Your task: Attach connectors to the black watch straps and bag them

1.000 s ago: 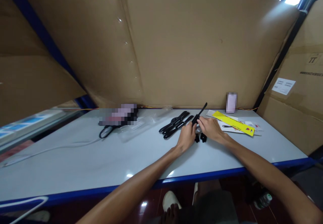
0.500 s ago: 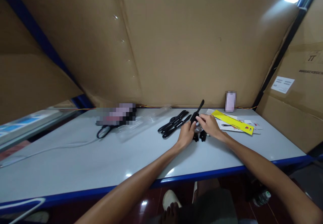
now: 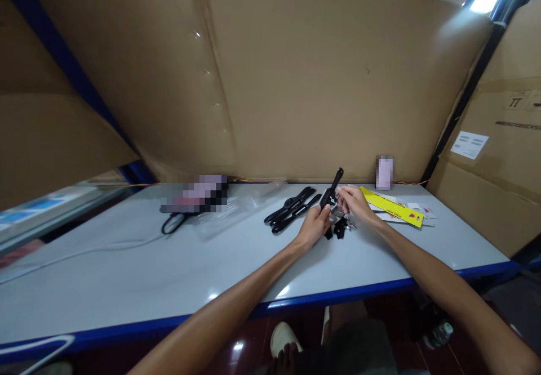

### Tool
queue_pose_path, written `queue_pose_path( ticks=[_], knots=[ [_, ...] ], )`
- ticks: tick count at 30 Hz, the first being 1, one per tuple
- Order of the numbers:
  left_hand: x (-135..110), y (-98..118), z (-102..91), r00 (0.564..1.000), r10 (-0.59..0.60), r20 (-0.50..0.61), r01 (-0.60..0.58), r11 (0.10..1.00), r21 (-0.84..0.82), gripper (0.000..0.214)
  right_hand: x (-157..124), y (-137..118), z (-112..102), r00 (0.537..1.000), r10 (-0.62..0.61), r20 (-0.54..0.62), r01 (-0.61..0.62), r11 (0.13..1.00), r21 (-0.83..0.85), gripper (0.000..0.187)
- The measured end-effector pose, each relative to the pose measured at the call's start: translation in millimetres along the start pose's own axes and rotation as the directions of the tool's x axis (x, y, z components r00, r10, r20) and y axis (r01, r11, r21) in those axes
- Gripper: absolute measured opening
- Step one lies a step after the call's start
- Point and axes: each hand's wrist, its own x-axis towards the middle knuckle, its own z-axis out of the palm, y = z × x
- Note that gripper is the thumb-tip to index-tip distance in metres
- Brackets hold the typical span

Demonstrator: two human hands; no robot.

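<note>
My left hand (image 3: 314, 226) is closed around the lower end of a long black part with a rounded handle (image 3: 337, 179), which tilts up and away to the right. My right hand (image 3: 354, 205) is just right of it, thumb and fingers pinched together beside the part's middle. Whatever may be in that pinch is too small to tell. Below the hands lie small black pieces (image 3: 339, 228) and some shiny metal bits (image 3: 350, 226). Several long black parts (image 3: 291, 206) of a slender, looped shape rest side by side to the left of my left hand.
A yellow printed card (image 3: 393, 206) lies over white papers at right. Crumpled clear plastic (image 3: 240, 209) and a blurred-out dark item (image 3: 198, 195) with a cable are at left. A phone-like item (image 3: 384, 172) leans on the cardboard wall (image 3: 321, 82). The table's blue edge (image 3: 296, 304) faces me.
My right hand has come off the black part and shifted slightly right, its fingers now pinched beside it. My left hand keeps its hold, and more of the part shows.
</note>
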Motion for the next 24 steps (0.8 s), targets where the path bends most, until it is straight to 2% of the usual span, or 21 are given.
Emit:
queue_pose_path(
  ticks=[3,6,9,11,13,16,21,24],
  knots=[
    [-1.2,0.8,0.6,0.999,0.016,0.032,-0.015,1.0,-0.018,0.051,-0.1,-3.9,0.4,0.995,0.063,0.076,-0.07,0.994,0.087,0.047],
    [0.5,0.3,0.0,1.0,0.021,0.023,-0.021,1.0,0.017,0.051,-1.7,-6.3,1.8,0.993,0.086,0.086,-0.094,0.991,0.1,0.049],
    [2.7,-0.9,-1.5,0.99,0.114,-0.087,-0.095,0.977,0.19,0.045,-4.5,-8.7,3.3,0.999,0.036,-0.031,-0.036,0.999,0.009,0.052],
    [2.8,-0.9,-2.9,0.953,0.244,-0.181,-0.162,0.912,0.377,0.038,-7.2,-12.0,4.7,0.996,0.043,-0.079,-0.046,0.999,-0.03,0.054],
    [1.9,-0.3,-4.1,0.912,0.344,-0.224,-0.192,0.84,0.508,0.032,-10.0,-16.6,6.6,0.989,0.149,-0.007,-0.149,0.989,0.024,0.056],
    [0.3,1.0,-5.1,0.895,0.383,-0.229,-0.21,0.814,0.541,0.029,-12.8,-22.4,8.7,0.936,0.308,0.174,-0.337,0.924,0.179,0.052],
    [-1.1,3.1,-5.2,0.897,0.375,-0.233,-0.205,0.822,0.532,0.027,-13.1,-25.1,8.5,0.858,0.397,0.326,-0.484,0.838,0.252,0.046],
    [-1.9,3.4,-6.0,0.901,0.379,-0.212,-0.211,0.81,0.548,0.024,-14.4,-28.0,9.1,0.785,0.434,0.442,-0.598,0.717,0.359,0.041]
  ],
)
